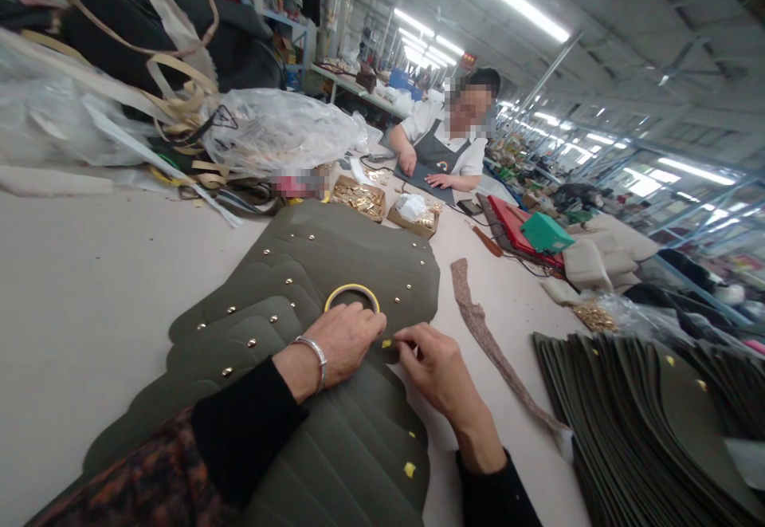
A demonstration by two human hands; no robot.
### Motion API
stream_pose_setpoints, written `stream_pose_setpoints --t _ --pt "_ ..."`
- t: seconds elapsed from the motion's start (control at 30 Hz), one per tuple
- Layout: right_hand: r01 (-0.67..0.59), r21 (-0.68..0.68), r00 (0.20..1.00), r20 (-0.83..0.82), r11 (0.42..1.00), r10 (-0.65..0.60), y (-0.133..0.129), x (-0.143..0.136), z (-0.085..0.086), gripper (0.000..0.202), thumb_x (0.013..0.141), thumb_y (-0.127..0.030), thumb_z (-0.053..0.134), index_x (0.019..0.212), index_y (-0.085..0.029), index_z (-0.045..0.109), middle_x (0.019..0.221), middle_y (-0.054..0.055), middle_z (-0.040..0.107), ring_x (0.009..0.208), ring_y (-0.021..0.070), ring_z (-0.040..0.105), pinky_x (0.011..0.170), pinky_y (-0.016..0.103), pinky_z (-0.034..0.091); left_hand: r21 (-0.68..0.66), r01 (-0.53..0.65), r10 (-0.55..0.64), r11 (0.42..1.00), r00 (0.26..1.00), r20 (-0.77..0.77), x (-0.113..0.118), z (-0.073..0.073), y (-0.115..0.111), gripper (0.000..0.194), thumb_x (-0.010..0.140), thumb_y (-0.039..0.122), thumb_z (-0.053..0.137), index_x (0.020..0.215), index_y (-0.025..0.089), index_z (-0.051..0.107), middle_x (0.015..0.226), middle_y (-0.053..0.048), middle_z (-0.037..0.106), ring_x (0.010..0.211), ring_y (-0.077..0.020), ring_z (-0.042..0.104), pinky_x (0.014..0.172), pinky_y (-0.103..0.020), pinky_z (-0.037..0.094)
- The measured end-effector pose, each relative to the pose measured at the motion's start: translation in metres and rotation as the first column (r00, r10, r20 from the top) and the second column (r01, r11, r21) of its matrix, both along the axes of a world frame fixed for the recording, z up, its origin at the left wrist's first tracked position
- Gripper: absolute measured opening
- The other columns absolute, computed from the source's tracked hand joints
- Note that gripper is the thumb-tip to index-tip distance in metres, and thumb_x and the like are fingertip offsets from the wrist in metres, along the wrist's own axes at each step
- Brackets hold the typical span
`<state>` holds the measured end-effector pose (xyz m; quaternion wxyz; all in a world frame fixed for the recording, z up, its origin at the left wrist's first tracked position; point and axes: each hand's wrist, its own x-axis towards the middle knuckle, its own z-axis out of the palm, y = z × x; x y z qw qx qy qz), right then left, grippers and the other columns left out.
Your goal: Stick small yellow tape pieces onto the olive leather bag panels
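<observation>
Risk: with my left hand (pixel 347 342) curled at the tape roll (pixel 352 287) and right hand (pixel 435 366) bent beside a yellow tape bit (pixel 386 344) (can't tell whether either pinches), dragging sideways could skew the overlapping olive panels (pixel 352 241) mid-frame.

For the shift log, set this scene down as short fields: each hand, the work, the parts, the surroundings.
Left hand: over the near edge of a yellow-rimmed roll; grip hidden
Right hand: fingers curled beside a small yellow piece
Under the hands: overlapping dark green panels with gold studs
Metal parts: gold pieces in small boxes beyond the panels
Right side: brown strip, then fanned dark green stack
Across the table: a person handling a dark flat piece
</observation>
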<state>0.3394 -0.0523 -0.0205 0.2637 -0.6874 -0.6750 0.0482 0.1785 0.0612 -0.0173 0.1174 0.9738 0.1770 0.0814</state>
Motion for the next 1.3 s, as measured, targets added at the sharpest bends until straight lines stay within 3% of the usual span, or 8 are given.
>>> stream_pose_setpoints --t 0.1,0.2,0.47,0.6,0.87,1.03,1.17,1.3 --pt "-0.09 -0.081 0.983 0.153 0.993 0.101 0.001 -0.007 -0.001 0.017 0.084 -0.007 0.053 0.084 -0.018 0.066 0.077 0.004 0.063 0.069 0.0157 0.059 0.067 0.025 0.047 -0.001 -0.009 0.009 1.0 1.0 0.011 0.0 -0.003 0.0 0.014 0.089 0.012 0.044 0.091 0.019 0.055 0.09 -0.007 0.064 0.082 -0.023 0.057 0.069 -0.035 0.043" --pt "-0.058 -0.163 0.961 0.257 0.985 0.099 0.007 -0.015 -0.002 0.017 0.083 -0.006 0.054 0.08 -0.017 0.067 0.075 0.005 0.062 0.068 0.016 0.059 0.066 0.024 0.046 -0.006 -0.012 0.012 1.0 1.0 0.016 0.001 -0.005 0.0 0.013 0.09 0.013 0.043 0.09 0.02 0.055 0.09 -0.006 0.065 0.082 -0.023 0.057 0.069 -0.035 0.043" --pt "0.236 -0.294 0.968 0.156 0.926 -0.197 0.026 -0.024 0.003 0.022 0.076 -0.009 0.054 0.062 -0.019 0.068 0.067 0.007 0.07 0.063 0.0183 0.063 0.059 0.026 0.038 -0.004 -0.013 0.013 1.0 0.999 0.033 0.0 0.0 0.0 0.015 0.088 0.01 0.042 0.091 0.019 0.053 0.088 -0.006 0.064 0.081 -0.0227 0.056 0.071 -0.035 0.043" --pt "0.287 -0.296 0.958 0.1 0.911 -0.27 0.027 -0.027 0.006 0.023 0.073 -0.01 0.052 0.058 -0.019 0.067 0.062 0.007 0.069 0.059 0.0172 0.06 0.056 0.026 0.036 -0.026 -0.021 0.024 0.999 0.995 0.099 -0.002 0.001 0.002 0.015 0.09 0.011 0.04 0.094 0.019 0.052 0.087 -0.005 0.063 0.082 -0.0211 0.056 0.073 -0.033 0.045" --pt "-0.086 -0.541 0.958 -0.276 0.837 -0.081 0.007 -0.001 0.02 0.017 0.073 -0.013 0.053 0.062 -0.015 0.066 0.052 -0.003 0.057 0.05 0.0094 0.05 0.047 0.019 0.032 -0.147 0.068 -0.028 0.987 0.965 0.259 -0.005 -0.006 0.006 0.018 0.094 0.015 0.039 0.101 0.021 0.054 0.091 -0.002 0.067 0.087 -0.0163 0.064 0.077 -0.027 0.05" --pt "0.105 -0.17 0.858 -0.482 0.98 -0.176 0.005 0.005 0.015 0.018 0.084 -0.021 0.052 0.087 -0.016 0.069 0.063 -0.001 0.062 0.058 0.012 0.057 0.057 0.021 0.044 -0.135 0.119 -0.054 0.984 0.912 0.406 -0.002 -0.005 0.002 0.029 0.095 0.019 0.041 0.123 0.023 0.048 0.107 -0.002 0.07 0.096 -0.0155 0.067 0.082 -0.026 0.052" --pt "0.026 0.125 0.884 -0.466 0.992 0.036 0.009 0.001 0.014 0.018 0.082 -0.016 0.057 0.095 -0.017 0.068 0.083 0.003 0.069 0.07 0.013 0.062 0.068 0.023 0.049 -0.105 0.098 -0.047 0.99 0.912 0.408 -0.011 -0.005 0.006 0.047 0.095 0.019 0.04 0.141 0.022 0.029 0.124 -0.005 0.065 0.105 -0.0151 0.065 0.088 -0.025 0.052" --pt "-0.03 0.223 0.965 -0.249 0.974 0.086 0.01 -0.009 0.02 0.018 0.082 -0.013 0.058 0.095 -0.017 0.068 0.084 0.004 0.069 0.075 0.0132 0.063 0.073 0.023 0.05 -0.055 0.067 -0.037 0.996 0.901 0.432 0.0 -0.012 -0.001 0.043 0.096 0.024 0.041 0.138 0.02 0.034 0.116 -0.007 0.068 0.095 -0.0166 0.068 0.079 -0.025 0.055"
